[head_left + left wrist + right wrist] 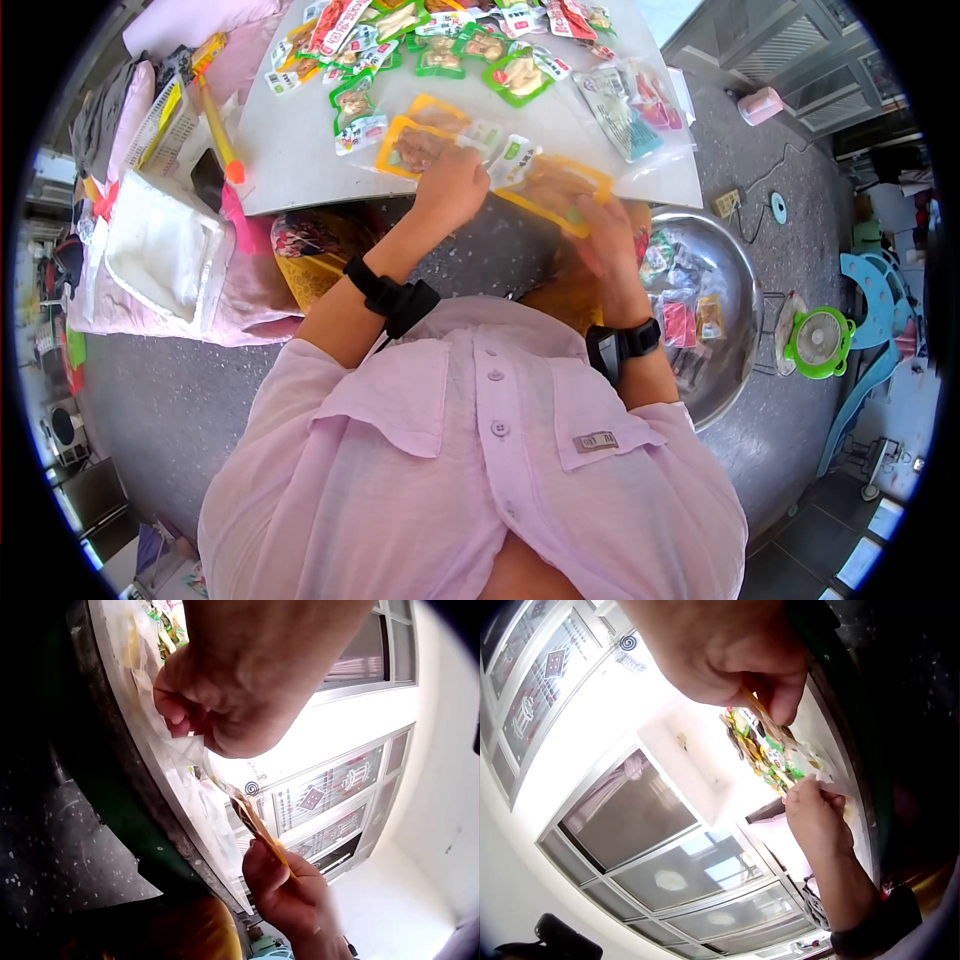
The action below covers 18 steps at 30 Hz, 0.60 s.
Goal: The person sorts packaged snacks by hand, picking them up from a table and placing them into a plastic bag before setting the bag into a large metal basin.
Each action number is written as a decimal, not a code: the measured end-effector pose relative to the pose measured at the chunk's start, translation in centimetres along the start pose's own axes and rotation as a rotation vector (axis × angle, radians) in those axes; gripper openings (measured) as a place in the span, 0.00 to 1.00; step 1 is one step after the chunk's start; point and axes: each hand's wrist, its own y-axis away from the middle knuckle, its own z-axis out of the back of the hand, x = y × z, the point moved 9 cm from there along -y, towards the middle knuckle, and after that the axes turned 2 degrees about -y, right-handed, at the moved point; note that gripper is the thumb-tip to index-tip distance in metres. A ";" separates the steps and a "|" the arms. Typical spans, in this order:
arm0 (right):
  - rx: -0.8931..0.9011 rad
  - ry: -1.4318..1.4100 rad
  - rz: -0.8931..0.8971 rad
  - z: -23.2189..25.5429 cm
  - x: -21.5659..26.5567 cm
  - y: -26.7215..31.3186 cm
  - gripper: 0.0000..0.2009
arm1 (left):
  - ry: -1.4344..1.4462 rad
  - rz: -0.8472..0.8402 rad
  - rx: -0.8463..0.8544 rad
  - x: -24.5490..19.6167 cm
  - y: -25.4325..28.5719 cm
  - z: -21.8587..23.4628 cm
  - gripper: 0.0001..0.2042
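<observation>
A yellow-edged snack packet with brown food inside is stretched between the two hands over the table's front edge. My right hand pinches its right end, thumb and fingers on the yellow border. At the other end, my left hand grips the pale clear plastic, which runs taut towards the packet in the left wrist view. The left fingers are curled. Another yellow-edged packet lies flat on the table just beyond the left hand, with one more partly behind it.
Several green, red and yellow snack packets are heaped at the table's far side. A clear bag lies at its right. On the floor, a steel basin holds more packets. A white foam box stands left, a green fan right.
</observation>
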 end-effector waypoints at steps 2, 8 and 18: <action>0.023 0.067 -0.024 -0.4 0.4 -0.1 0.08 | -0.014 -0.044 -0.050 -0.5 0.1 0.7 0.07; 0.049 0.169 -0.102 -1.2 0.4 -0.9 0.07 | -0.086 -0.085 -0.052 -1.3 0.1 1.0 0.06; 0.299 0.178 0.120 -3.6 -3.4 -5.5 0.11 | -0.202 -0.191 -0.116 -3.5 0.7 2.6 0.05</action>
